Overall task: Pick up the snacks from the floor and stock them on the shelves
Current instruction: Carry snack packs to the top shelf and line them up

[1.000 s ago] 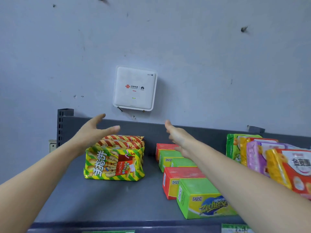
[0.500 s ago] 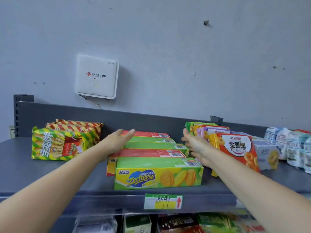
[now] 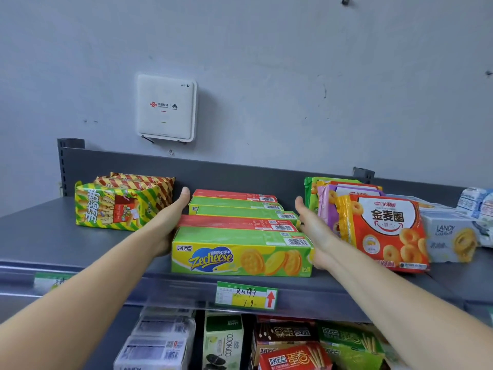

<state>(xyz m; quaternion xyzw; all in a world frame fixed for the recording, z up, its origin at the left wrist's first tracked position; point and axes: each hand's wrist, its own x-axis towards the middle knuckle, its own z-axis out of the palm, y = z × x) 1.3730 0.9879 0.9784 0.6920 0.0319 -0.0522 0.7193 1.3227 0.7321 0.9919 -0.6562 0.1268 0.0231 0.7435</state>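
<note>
Head view: the row of boxes [image 3: 240, 222], red and green lying alternately from near to far, sits mid-way along the top shelf [image 3: 48, 244], with the green Zecheese box [image 3: 241, 253] nearest the shelf lip. The left hand [image 3: 170, 222] lies flat with straight fingers along the left ends of the row. The right hand [image 3: 313, 233] lies the same way along the right ends. Neither curls round anything.

This looks like squaring up stock already placed. To do it well, press both palms inward evenly so the ends come flush, since the far boxes sit a little right of the near ones. Keep the pressure low on the boxes so none tips or rides up.

The striped packet [image 3: 120, 206] lies near on the left and the orange ring-biscuit packet [image 3: 384, 231] just beside the right hand, so a wide elbow could knock either. The floor is out of sight, so I cannot tell what is left to pick up.
</note>
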